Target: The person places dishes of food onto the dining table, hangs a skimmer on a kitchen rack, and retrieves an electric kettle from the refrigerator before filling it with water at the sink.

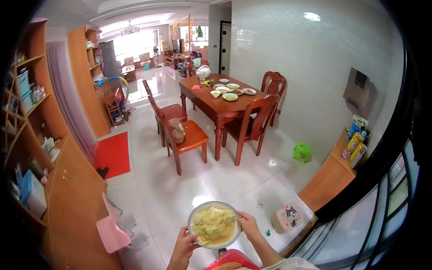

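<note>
Low in the head view, a round metal dish point(191, 220) is carried level in front of my body. Pale yellow-green cooked cabbage point(213, 222) in broth fills it. My left hand point(185, 242) grips the rim at the lower left, thumb over the edge. On the right side, my right hand point(246, 223) has the rim between thumb and fingers. The undersides of both hands' grips are hidden by the dish. Farther ahead stands a wooden dining table point(198, 92) bearing several plates and bowls of food, among them a plate of greens point(230, 96).
Wooden chairs surround the table; the nearest chair point(191, 135) holds a bag point(177, 131). To the left are a pink folding seat point(113, 227), a red mat point(112, 155) and shelving. A cat-print stool point(286, 219) and green plastic stool point(302, 152) stand on the right.
</note>
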A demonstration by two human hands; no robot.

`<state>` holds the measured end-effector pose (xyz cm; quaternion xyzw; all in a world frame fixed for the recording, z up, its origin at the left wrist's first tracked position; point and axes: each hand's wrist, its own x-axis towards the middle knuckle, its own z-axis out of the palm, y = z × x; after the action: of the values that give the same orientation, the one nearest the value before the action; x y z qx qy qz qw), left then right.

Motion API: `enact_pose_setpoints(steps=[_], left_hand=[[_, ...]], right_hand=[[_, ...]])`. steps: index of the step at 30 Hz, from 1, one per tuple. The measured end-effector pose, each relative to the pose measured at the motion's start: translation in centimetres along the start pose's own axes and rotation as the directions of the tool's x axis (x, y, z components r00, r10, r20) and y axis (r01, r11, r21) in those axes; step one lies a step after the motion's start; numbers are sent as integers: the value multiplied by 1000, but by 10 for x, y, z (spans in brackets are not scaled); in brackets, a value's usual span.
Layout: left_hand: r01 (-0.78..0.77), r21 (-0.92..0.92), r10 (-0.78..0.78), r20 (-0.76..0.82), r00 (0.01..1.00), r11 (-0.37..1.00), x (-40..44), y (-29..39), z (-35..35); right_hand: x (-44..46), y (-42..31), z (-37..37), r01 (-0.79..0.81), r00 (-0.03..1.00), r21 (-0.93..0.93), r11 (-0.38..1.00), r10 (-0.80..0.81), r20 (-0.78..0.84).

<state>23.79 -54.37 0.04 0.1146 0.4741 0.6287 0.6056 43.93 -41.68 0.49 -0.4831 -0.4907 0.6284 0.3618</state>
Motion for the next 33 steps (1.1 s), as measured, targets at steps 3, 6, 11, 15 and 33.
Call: enact_pose_setpoints(steps=[3, 6, 11, 15, 33], left_hand=[[16, 21, -17, 33, 999, 1000, 72, 17, 5], [32, 34, -33, 31, 999, 999, 144, 53, 21], [51, 33, -51, 4, 999, 998, 247, 112, 56], [49, 0, -49, -38, 998, 999, 323, 147, 66], [-18, -39, 17, -9, 1000, 999, 715, 340, 122]], right_hand=[[69, -2, 0, 7, 999, 3, 1000, -6, -45], [136, -28, 11, -14, 999, 85, 996, 18, -38], [257, -60, 15, 8, 1000, 21, 1000, -8, -9], [336, -92, 29, -21, 1000, 47, 999, 21, 3], [732, -190, 112, 67, 996, 185, 980, -56, -67]])
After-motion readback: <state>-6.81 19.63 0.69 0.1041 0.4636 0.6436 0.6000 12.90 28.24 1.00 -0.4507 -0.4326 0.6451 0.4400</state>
